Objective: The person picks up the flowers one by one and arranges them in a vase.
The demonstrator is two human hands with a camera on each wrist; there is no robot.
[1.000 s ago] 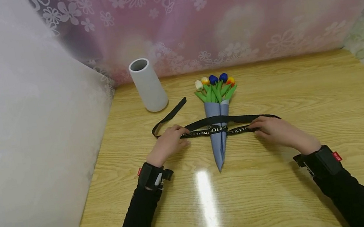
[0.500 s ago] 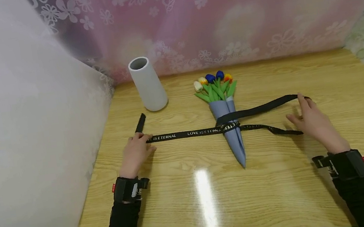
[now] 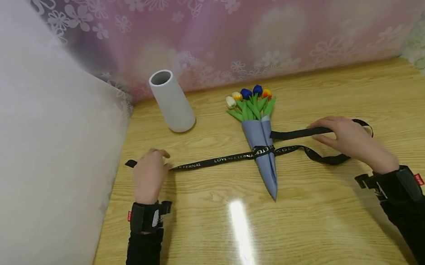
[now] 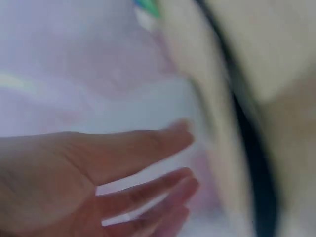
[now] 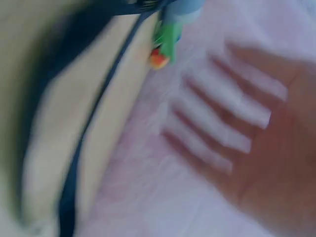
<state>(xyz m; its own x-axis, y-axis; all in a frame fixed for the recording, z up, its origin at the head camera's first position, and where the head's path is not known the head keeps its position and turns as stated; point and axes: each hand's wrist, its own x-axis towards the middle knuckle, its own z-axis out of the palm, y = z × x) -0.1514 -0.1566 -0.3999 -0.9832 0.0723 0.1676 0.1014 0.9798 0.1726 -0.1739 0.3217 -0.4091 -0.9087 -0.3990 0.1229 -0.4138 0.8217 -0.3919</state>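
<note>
A small tulip bouquet in blue-grey wrap lies on the table, blooms toward the back. Round its middle a black ribbon with white lettering is knotted, its ends stretching to both sides. My left hand is over the left end, fingers loose; in the left wrist view its fingers hold nothing and the ribbon runs apart from them, blurred. Over the ribbon's looped right end hovers my right hand. The right wrist view shows its fingers spread, the ribbon away from them.
A white vase stands upright at the back left of the wooden table. A pink flowered curtain hangs along the back edge, and a pale sheet on the left side.
My hands have drawn apart from beside the bouquet, pulling the ribbon's ends outward, and have let go of them. The bouquet's tip has swung to the right, then partly back.
</note>
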